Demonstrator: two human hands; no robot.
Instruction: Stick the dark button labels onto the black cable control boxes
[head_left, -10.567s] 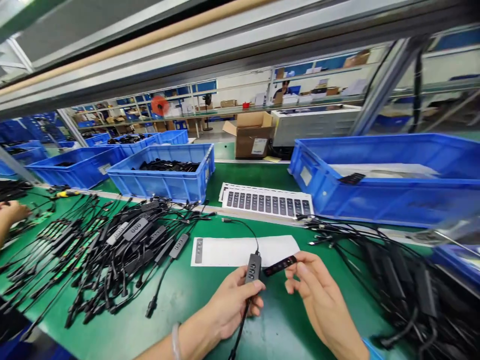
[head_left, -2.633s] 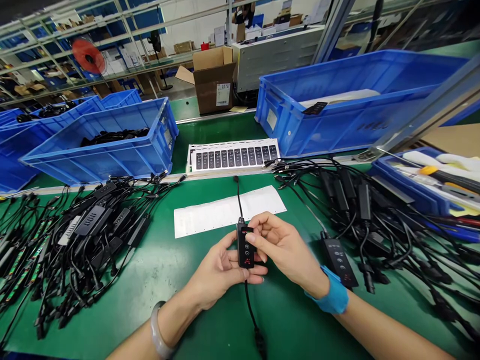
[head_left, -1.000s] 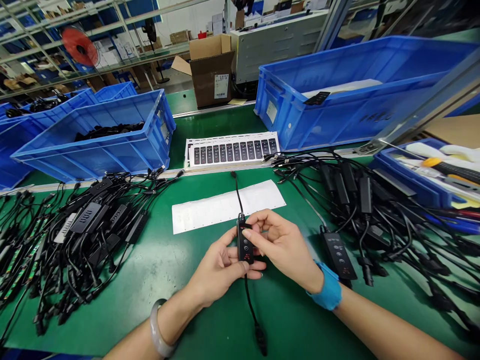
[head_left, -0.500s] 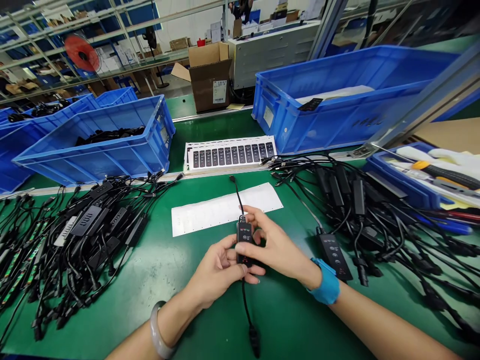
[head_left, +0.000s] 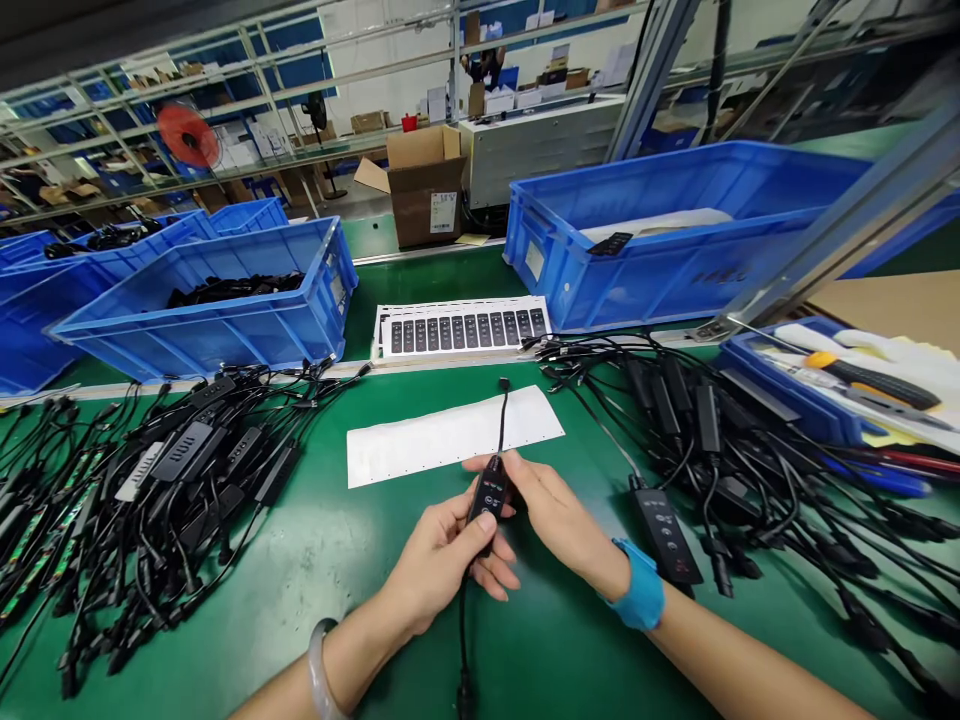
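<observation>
My left hand (head_left: 442, 555) is closed round a small black inline controller (head_left: 488, 497) with a cable running out of both ends. Its button face points up and it tilts to the right. My right hand (head_left: 559, 520) pinches the controller's upper end from the right, fingers pressed on it. One cable end lies across a white backing sheet (head_left: 427, 447) on the green table. A sheet of black button stickers (head_left: 461, 328) lies further back. Another controller (head_left: 667, 522) rests just right of my right wrist.
A heap of black cabled controllers (head_left: 172, 470) covers the left of the table and another heap (head_left: 750, 440) the right. Blue bins stand behind: one with cables (head_left: 217, 310), one larger (head_left: 675, 235). A blue tray with tools (head_left: 847, 385) is at right. A cardboard box (head_left: 424, 185) sits beyond.
The controller has tilted to the right in my hands and its upper cable has swung right across the white sheet. My right hand has slid from over its face to its upper end.
</observation>
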